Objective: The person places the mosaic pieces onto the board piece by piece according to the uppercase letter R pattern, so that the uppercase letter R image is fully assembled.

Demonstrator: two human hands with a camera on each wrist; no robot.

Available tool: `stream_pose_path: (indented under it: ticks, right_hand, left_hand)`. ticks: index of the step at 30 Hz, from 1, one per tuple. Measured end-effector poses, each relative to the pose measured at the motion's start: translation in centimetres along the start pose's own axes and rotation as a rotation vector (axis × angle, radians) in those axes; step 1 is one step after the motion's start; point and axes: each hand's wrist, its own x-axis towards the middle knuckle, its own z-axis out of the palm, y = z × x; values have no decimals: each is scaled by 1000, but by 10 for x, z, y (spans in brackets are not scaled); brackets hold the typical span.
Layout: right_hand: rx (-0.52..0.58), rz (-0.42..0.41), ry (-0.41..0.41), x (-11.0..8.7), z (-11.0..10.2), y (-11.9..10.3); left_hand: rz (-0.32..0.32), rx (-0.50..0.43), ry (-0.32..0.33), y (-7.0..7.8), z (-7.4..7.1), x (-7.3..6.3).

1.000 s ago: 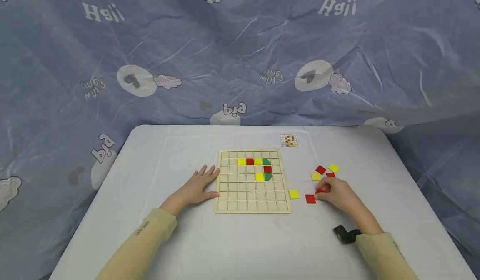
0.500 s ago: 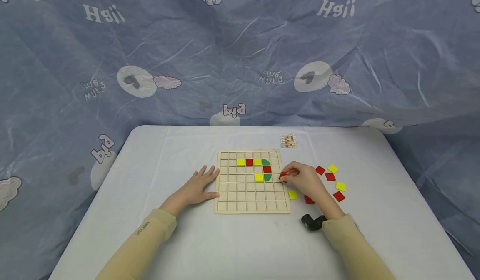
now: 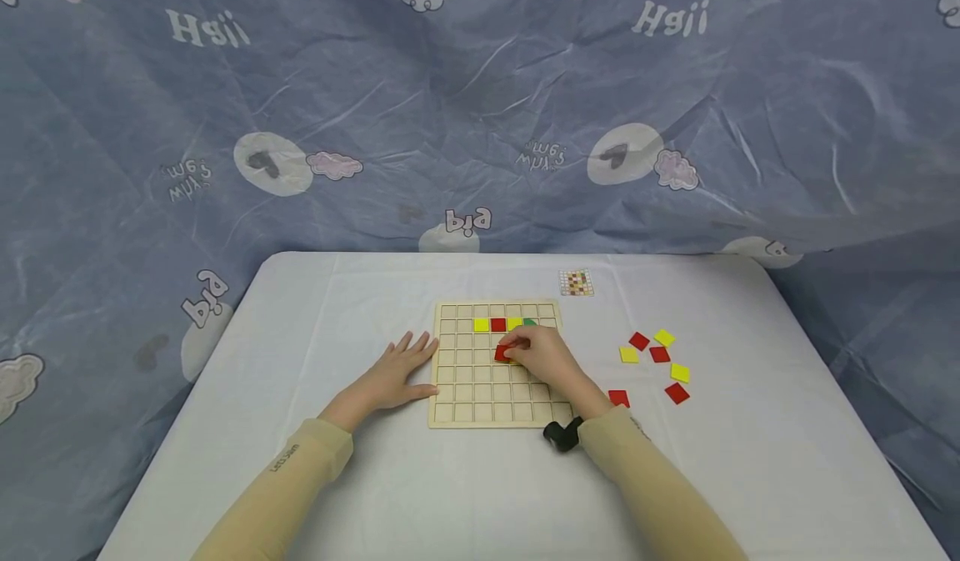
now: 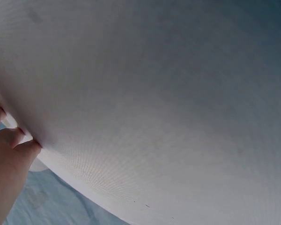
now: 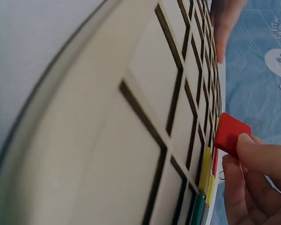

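Note:
A pale wooden grid board [image 3: 465, 394] lies on the white table. My left hand [image 3: 392, 375] rests flat with spread fingers, its tips touching the board's left edge. Over the board, my right hand [image 3: 551, 361] pinches a square red tile [image 5: 229, 133] between thumb and fingers; the right wrist view shows it tilted above the grid. Along an upper row sit a yellow tile [image 3: 482, 325], a red tile [image 3: 498, 325], another yellow one and a green rounded piece [image 3: 530, 322]. My right hand hides most of the pieces below that row.
Loose red and yellow tiles [image 3: 679, 373] lie scattered to the right of the board. A small printed pattern card [image 3: 577, 283] lies beyond its far right corner. A black device [image 3: 562, 434] is at my right wrist. A patterned blue cloth [image 3: 465, 127] hangs behind the table.
My right hand has carried the red tile leftward from the loose tiles to over the board. My left hand has stayed at the board's left edge.

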Motion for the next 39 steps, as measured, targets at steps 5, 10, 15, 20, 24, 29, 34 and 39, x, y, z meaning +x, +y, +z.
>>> stream_pose_path:
  ticks: [5,10,15,20,24,29,34,39]
  right_hand:
    - [-81,-25,3,4,6,-3]
    - [-148,-54,-4,7,8,-7]
    - [-233,-70,-23,9,9,-11]
    - [-323,-90,-61,6,9,-12]
    - [-309,-93,-65,2,5,-11]
    - [-169,-111,-14,-5,-13,-1]
    - [-99,-71,44,-16,-42,22]
    - [-108,-1,108,-27,-72,54]
  left_hand:
    - [5,-5,1,0,0,0]
    - [14,-3,3,-1,0,0]
    - [13,-8,0,-1,0,0]
    - [6,-1,-1,-2,0,1]
    - [0,2,1,-2,0,1]
    - [0,-6,-2,-1,1,1]
    - [9,-8,3,-2,1,1]
    - [12,-1,4,-2,0,1]
